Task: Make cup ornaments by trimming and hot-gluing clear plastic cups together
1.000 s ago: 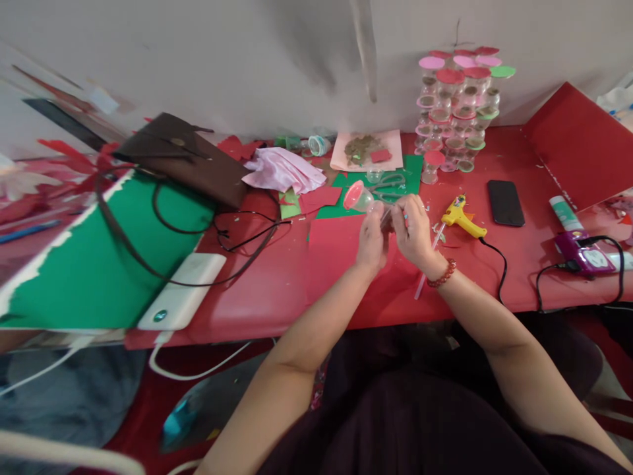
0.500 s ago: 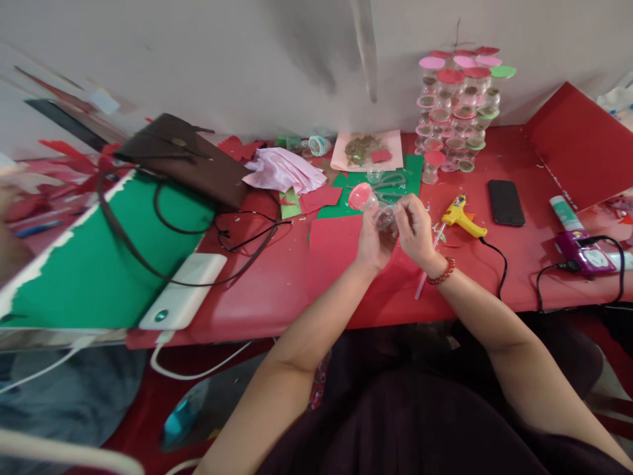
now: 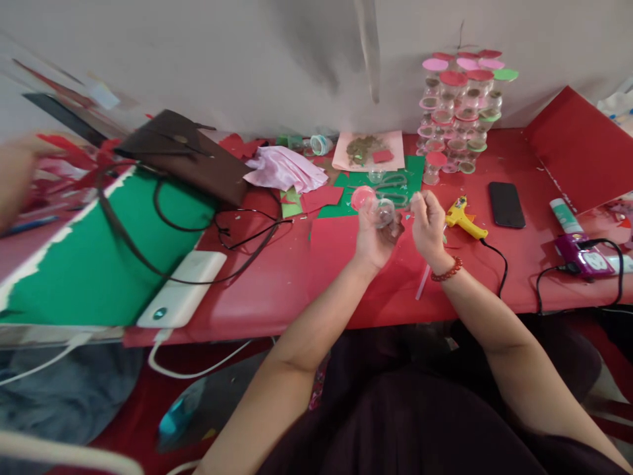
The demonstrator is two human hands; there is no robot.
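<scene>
My left hand (image 3: 374, 239) is wrapped around a small clear plastic cup piece (image 3: 384, 214), its round open end facing up and right. A pink-red disc end (image 3: 363, 198) shows at the left of the same piece. Just to the right is my right hand (image 3: 428, 221), apart from the cup, with thumb and fingertips pinched together; whatever is between them is too small to make out. A beaded bracelet (image 3: 446, 269) circles that wrist. Beyond the hands, grey-looking scissors (image 3: 393, 181) rest on a green sheet (image 3: 414, 173). A red sheet (image 3: 336, 254) lies beneath.
A yellow glue gun (image 3: 465, 219) lies right of my hands, near a black phone (image 3: 506, 204). Behind stands a tower of clear cups with coloured discs (image 3: 452, 112). Leftward are a brown bag (image 3: 182, 155), a white power bank (image 3: 182, 290) and another person's blurred arm (image 3: 17, 175).
My right hand has come away from the cup and moved slightly right, fingers still pinched. The cup's open end shows more now. At far left, the other person's arm has moved further into view.
</scene>
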